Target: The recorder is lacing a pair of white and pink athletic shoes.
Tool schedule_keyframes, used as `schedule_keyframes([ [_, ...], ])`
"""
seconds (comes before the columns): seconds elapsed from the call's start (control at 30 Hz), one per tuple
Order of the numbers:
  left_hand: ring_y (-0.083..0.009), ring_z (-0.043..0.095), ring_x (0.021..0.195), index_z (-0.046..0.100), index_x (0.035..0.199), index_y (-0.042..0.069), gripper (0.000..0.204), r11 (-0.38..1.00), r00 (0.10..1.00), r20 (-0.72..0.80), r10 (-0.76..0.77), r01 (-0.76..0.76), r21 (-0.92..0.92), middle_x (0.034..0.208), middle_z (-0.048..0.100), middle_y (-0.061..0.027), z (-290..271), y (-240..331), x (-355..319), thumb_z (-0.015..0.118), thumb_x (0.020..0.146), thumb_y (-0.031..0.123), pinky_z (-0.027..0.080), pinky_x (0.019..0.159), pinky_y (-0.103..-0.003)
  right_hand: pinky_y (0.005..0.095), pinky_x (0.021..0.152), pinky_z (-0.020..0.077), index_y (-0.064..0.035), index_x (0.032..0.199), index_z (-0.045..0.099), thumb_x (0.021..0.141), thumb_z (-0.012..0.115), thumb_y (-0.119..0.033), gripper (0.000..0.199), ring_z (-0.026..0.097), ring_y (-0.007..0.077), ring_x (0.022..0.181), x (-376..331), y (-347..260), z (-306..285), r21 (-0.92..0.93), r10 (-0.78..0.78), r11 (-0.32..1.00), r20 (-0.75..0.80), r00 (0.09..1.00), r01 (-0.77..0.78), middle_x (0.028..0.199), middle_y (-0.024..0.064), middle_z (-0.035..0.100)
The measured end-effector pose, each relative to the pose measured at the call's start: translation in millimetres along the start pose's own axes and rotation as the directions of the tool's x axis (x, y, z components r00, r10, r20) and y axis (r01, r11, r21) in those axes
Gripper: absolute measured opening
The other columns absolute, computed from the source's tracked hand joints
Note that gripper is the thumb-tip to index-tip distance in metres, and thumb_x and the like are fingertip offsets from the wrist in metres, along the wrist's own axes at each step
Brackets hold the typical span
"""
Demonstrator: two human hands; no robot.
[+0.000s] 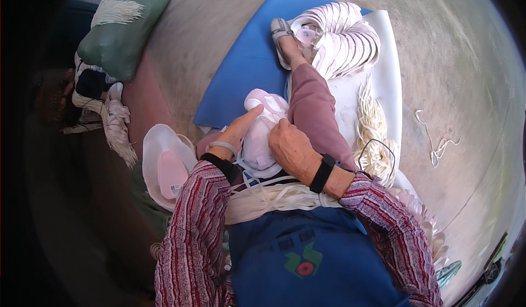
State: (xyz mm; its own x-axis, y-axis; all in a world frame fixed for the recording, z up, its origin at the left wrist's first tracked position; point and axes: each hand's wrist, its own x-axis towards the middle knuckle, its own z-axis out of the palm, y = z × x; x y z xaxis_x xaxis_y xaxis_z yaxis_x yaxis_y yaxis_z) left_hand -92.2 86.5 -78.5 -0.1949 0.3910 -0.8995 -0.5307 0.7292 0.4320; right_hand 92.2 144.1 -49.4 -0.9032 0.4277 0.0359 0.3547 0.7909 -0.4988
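Note:
A pale pink and white shoe upper (258,142) rests upright in my lap. My left hand (235,134) wraps round its left side, the thumb lying near the top. On the other side my right hand (296,148) is closed, its fingertips pinched against the upper's edge. Whatever sits in that pinch is too small to make out. Just below the upper, a bundle of off-white laces (276,200) lies across my lap over a blue apron (307,246). Some white strands run up from it toward the upper.
A white shell-like piece with a pink insole (172,175) lies left of my arm. Ahead, a curved row of white and pink shoe pieces (350,46) rests beside my foot on a blue and white sheet (235,82). More laces (372,126) lie right; a green cushion (123,38) is far left.

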Motion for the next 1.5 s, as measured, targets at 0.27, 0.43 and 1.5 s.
schedule_keyframes([
  [0.27,-0.0314,0.051,0.121,0.025,0.141,-0.01,0.1,0.809,0.786,-0.254,0.564,-0.463,0.362,0.135,0.044,-0.0257,30,-46,-58,0.08,0.076,0.042,0.044,0.1,-0.039,0.0421,0.057,0.0537,0.0028,0.093,0.048,0.077,0.063,-0.005,0.024,0.063,0.0364,0.066,-44,3,-12,0.268,0.048,0.962,0.021,0.999,-0.052,0.088,0.02,0.052],
  [0.43,-0.0391,0.04,0.132,0.022,0.143,-0.013,0.096,0.712,0.726,-0.226,0.649,-0.475,0.517,0.141,0.037,-0.0334,34,-46,-46,0.072,0.084,0.043,0.034,0.11,-0.042,0.0465,0.062,0.0537,0.0028,0.103,0.045,0.077,0.061,-0.002,0.031,0.063,0.0384,0.071,-27,11,-11,0.279,0.062,0.957,0.056,0.997,-0.075,0.091,0.0211,0.052],
  [1.5,-0.0455,0.036,0.134,0.03,0.149,0.004,0.081,-0.097,0.509,0.422,0.751,-0.546,0.832,0.151,0.02,-0.0321,22,-69,-109,0.072,0.079,0.009,0.037,0.107,-0.047,0.0426,0.067,0.0506,0.0026,0.088,0.059,0.082,0.063,-0.007,0.012,0.061,0.0348,0.073,-18,39,-52,0.363,-0.106,0.923,-0.076,0.991,0.126,0.085,0.0186,0.059],
])
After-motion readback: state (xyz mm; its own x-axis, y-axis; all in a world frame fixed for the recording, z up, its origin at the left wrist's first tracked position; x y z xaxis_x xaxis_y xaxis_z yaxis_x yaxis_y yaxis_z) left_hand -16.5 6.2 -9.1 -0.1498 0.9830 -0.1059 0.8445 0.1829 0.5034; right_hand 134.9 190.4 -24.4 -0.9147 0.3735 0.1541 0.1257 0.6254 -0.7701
